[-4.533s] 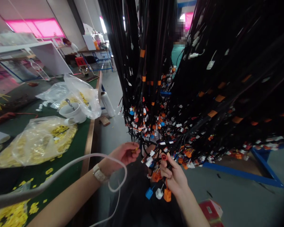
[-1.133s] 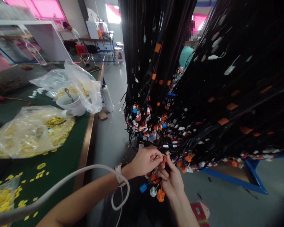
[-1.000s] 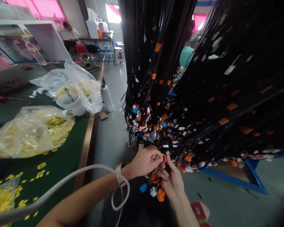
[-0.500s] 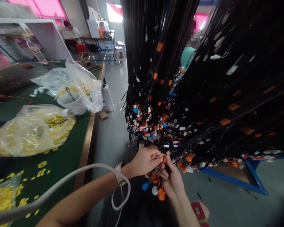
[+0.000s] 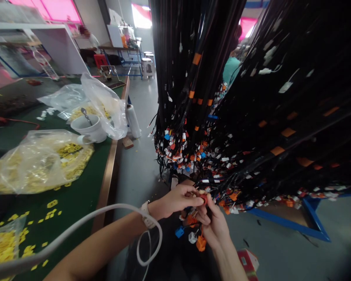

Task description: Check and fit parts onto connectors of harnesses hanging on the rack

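A small red connector (image 5: pixel 204 198) sits between my two hands, at the lower end of hanging black wire harnesses (image 5: pixel 181 97). My left hand (image 5: pixel 179 201), with a pale watch at the wrist, pinches at the connector's left side. My right hand (image 5: pixel 215 222) grips it from the right, fingers curled under. Below the hands dangle a blue connector (image 5: pixel 179 232), a white connector (image 5: pixel 192 237) and an orange connector (image 5: pixel 201 244). The fingertips partly cover the red connector, and its wires are hard to make out.
On the green table (image 5: pixel 84 210) at left lie a plastic bag of yellow parts (image 5: pixel 46 164), loose yellow pieces and a white cup (image 5: pixel 89 127) with a spoon. A white cable (image 5: pixel 99 212) crosses in front. A blue frame (image 5: pixel 292 226) stands under the harnesses at right.
My left fingertips have shifted slightly right and down against the red connector, which is turned a little. The dangling connectors have swung slightly to the right.
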Action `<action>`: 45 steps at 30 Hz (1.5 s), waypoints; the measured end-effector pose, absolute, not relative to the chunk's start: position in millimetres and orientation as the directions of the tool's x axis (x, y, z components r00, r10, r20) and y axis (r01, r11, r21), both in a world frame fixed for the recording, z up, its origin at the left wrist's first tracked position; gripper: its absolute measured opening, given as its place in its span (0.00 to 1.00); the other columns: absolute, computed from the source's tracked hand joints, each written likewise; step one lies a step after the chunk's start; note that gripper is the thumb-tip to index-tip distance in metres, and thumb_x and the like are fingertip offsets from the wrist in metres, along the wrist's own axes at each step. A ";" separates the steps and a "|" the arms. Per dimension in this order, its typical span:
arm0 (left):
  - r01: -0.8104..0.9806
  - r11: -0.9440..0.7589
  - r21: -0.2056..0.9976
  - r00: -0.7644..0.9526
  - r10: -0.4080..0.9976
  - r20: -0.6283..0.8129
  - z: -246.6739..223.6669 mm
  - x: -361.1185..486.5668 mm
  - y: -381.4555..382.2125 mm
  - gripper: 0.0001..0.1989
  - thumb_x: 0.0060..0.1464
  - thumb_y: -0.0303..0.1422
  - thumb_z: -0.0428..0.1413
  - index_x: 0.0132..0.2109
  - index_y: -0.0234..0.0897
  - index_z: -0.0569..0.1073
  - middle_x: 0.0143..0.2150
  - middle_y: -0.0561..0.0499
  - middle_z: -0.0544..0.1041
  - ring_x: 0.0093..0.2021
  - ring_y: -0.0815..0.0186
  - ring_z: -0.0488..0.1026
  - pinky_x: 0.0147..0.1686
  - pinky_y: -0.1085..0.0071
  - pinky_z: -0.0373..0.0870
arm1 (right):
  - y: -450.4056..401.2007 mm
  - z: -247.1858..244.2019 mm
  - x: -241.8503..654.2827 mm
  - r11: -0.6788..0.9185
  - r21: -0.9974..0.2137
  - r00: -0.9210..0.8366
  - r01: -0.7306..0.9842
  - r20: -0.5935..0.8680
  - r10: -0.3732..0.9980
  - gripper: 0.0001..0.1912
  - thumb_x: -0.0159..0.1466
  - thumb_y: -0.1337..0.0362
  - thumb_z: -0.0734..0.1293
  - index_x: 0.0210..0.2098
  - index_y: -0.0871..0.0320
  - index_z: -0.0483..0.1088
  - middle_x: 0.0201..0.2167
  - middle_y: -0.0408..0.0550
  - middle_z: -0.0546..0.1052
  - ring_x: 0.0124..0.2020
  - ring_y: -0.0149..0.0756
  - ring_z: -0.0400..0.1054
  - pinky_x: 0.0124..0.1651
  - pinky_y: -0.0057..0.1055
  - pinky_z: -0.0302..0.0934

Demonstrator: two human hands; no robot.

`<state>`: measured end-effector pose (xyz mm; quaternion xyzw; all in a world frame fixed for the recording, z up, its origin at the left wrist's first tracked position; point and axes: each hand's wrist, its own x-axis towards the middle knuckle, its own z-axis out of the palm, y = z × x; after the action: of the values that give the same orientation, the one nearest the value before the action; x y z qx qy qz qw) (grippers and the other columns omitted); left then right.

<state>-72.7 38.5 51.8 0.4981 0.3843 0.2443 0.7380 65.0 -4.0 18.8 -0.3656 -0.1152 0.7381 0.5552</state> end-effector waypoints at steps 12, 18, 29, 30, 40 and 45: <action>-0.072 0.328 0.942 0.579 0.783 -0.228 47.1 -69.4 34.3 0.17 0.50 0.43 0.57 0.37 0.29 0.73 0.22 0.57 0.64 0.18 0.79 0.55 0.18 0.79 0.50 | -6.2 19.0 61.8 -0.308 -0.682 -0.065 -0.663 -0.357 0.932 0.12 0.58 0.56 0.69 0.32 0.59 0.70 0.13 0.34 0.60 0.13 0.18 0.38 0.15 0.17 0.38; -0.116 0.322 0.940 0.620 0.763 -0.185 42.1 -64.8 30.6 0.19 0.52 0.44 0.54 0.41 0.30 0.72 0.27 0.48 0.75 0.27 0.67 0.72 0.29 0.73 0.66 | -6.3 20.0 61.2 -0.303 -0.696 -0.047 -0.651 -0.362 0.931 0.14 0.55 0.54 0.71 0.31 0.58 0.69 0.13 0.34 0.59 0.13 0.18 0.38 0.14 0.17 0.37; -0.029 0.341 0.940 0.591 0.764 -0.259 45.8 -70.0 35.4 0.19 0.52 0.45 0.54 0.38 0.31 0.72 0.22 0.56 0.67 0.17 0.78 0.54 0.16 0.78 0.48 | -5.9 22.6 61.8 -0.307 -0.706 -0.032 -0.639 -0.374 0.927 0.16 0.58 0.54 0.68 0.41 0.56 0.70 0.15 0.35 0.63 0.13 0.17 0.40 0.15 0.16 0.39; -0.029 0.357 0.934 0.593 0.758 -0.272 46.5 -71.4 37.3 0.20 0.52 0.47 0.53 0.36 0.31 0.71 0.20 0.58 0.63 0.16 0.78 0.50 0.16 0.78 0.46 | -5.9 23.1 61.9 -0.305 -0.697 -0.036 -0.649 -0.373 0.927 0.18 0.58 0.53 0.68 0.44 0.55 0.69 0.17 0.36 0.65 0.13 0.16 0.40 0.15 0.16 0.39; 0.390 0.035 0.920 0.466 0.855 -0.230 40.7 -91.9 58.8 0.23 0.57 0.46 0.46 0.28 0.31 0.73 0.18 0.56 0.62 0.20 0.75 0.57 0.21 0.77 0.50 | -10.6 24.2 63.5 -0.290 -0.681 0.015 -0.673 -0.404 0.915 0.16 0.52 0.63 0.73 0.39 0.57 0.69 0.22 0.38 0.68 0.12 0.14 0.42 0.14 0.14 0.40; 0.329 -0.275 0.903 0.851 0.501 -0.157 34.4 -93.5 50.6 0.14 0.49 0.41 0.58 0.27 0.34 0.76 0.21 0.55 0.71 0.21 0.74 0.63 0.22 0.78 0.55 | -9.4 29.5 62.7 -0.294 -0.600 0.019 -0.744 -0.460 0.888 0.14 0.50 0.67 0.72 0.36 0.59 0.69 0.22 0.37 0.66 0.11 0.13 0.42 0.12 0.14 0.39</action>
<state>-93.5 50.6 34.4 0.7946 0.2609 0.0793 0.5424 62.7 -9.4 29.5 -0.4057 -0.0887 0.6947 0.5873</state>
